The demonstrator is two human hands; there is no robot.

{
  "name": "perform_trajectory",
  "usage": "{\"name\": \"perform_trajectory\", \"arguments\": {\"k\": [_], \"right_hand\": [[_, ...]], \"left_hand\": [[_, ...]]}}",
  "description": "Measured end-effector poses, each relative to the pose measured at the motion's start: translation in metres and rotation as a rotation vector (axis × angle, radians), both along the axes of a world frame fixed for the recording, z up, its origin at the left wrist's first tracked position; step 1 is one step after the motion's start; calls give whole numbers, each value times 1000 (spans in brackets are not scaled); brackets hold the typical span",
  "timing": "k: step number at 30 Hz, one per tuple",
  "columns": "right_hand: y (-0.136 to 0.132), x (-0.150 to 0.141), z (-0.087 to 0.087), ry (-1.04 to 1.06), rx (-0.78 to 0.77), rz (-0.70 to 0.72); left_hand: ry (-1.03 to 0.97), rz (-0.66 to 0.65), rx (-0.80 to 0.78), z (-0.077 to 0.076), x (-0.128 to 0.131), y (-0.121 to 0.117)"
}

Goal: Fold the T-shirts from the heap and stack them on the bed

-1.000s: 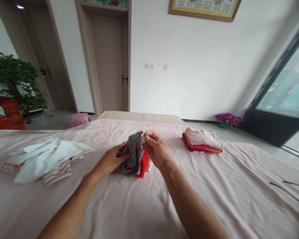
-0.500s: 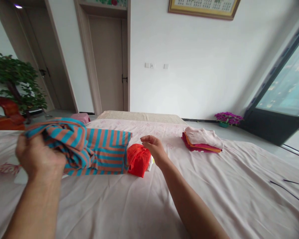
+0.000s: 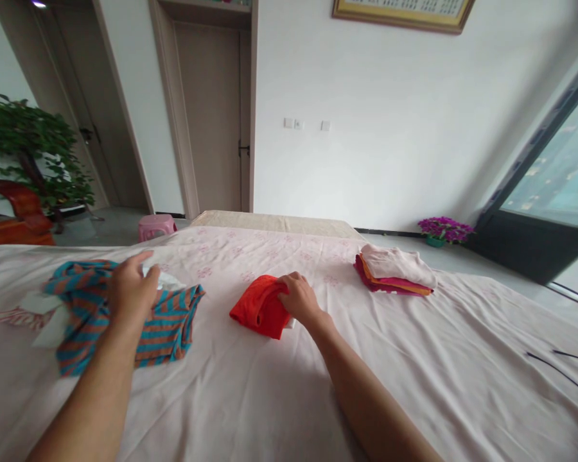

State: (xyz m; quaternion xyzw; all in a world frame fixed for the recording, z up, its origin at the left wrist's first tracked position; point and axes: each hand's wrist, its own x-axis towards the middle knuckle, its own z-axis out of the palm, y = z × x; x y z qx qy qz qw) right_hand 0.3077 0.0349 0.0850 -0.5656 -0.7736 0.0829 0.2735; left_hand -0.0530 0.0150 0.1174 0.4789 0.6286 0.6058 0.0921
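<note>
Blue-and-brown striped clothing lies loosely spread on the bedsheet at the left. My left hand is over it, thumb and fingers apart and holding nothing; whether the palm touches the fabric is hard to tell. Near the middle, a bunched red garment rests on the sheet, with a bit of white cloth showing under its right side. Bent over the red garment's upper right edge, the fingers of my right hand pinch its fabric. The fingertips are partly hidden.
A stack of folded clothes, pale pink on top, sits at the right on the pink bedsheet. White cloth lies beside the striped clothing. Dark cords run at the right edge. Beyond the bed stands a pink stool.
The striped clothing went from my raised left hand down onto the bed, and that hand let go and moved right. My right hand lowered onto the red garment and took hold of it.
</note>
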Motion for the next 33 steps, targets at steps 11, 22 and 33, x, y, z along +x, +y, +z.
{"name": "perform_trajectory", "arguments": {"k": [11,22,33], "right_hand": [[-2,-1,-3,-130,58,-97],[-19,-21,15,287,138,-62],[-32,-34,25,380,178,188]], "left_hand": [[707,-326,-357,-30,161,-28],[799,-266,-268,-21,168,-37],[-307,-486,-48,-4,149,-25]]}}
